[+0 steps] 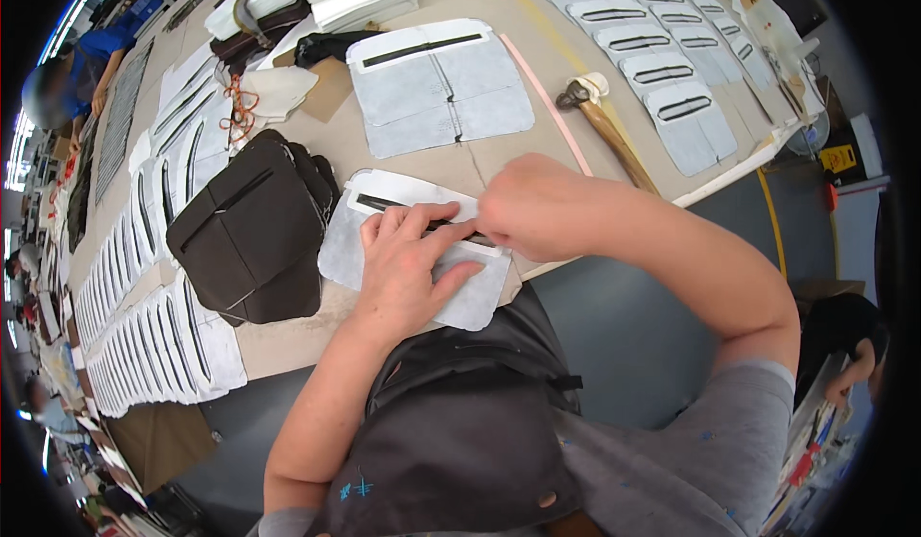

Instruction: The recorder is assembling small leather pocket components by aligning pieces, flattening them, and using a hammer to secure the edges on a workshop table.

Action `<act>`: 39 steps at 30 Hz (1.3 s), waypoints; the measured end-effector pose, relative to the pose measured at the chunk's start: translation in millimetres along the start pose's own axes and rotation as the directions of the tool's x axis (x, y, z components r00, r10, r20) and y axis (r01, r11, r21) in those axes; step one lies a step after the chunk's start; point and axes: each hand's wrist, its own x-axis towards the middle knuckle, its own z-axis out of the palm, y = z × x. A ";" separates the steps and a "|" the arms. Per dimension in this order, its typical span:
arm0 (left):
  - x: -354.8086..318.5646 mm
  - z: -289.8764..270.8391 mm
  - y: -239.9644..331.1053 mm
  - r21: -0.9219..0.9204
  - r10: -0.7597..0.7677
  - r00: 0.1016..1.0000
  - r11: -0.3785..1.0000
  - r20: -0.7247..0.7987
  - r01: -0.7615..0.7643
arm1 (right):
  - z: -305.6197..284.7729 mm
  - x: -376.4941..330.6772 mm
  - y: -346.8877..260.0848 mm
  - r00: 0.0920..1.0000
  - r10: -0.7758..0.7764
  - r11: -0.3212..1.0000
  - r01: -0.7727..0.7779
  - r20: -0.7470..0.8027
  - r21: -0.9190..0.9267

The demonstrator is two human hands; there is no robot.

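While we press grey panel (413,249) flat at counter (499,167) edge, left hand (408,263) lies spread on it, right hand (523,206) pinches at its dark slot. Judging progress: finished rows (153,335) lie left and far right; brown stack (251,235) waits beside; hammer (604,124) idle.

The left hand (408,259) lies palm down, fingers spread and pointing up and to the right, its bare forearm rising from the lower edge; the right hand (528,206) is curled with knuckles up, fingertips pinched beside the left fingers; the right arm bends sharply at the elbow
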 end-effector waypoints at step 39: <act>13.7 42.1 10.5 -0.084 -0.014 0.960 0.996 -0.278 -0.010 | 33.6 -23.5 -24.1 0.792 0.080 0.916 0.181 -0.605 0.358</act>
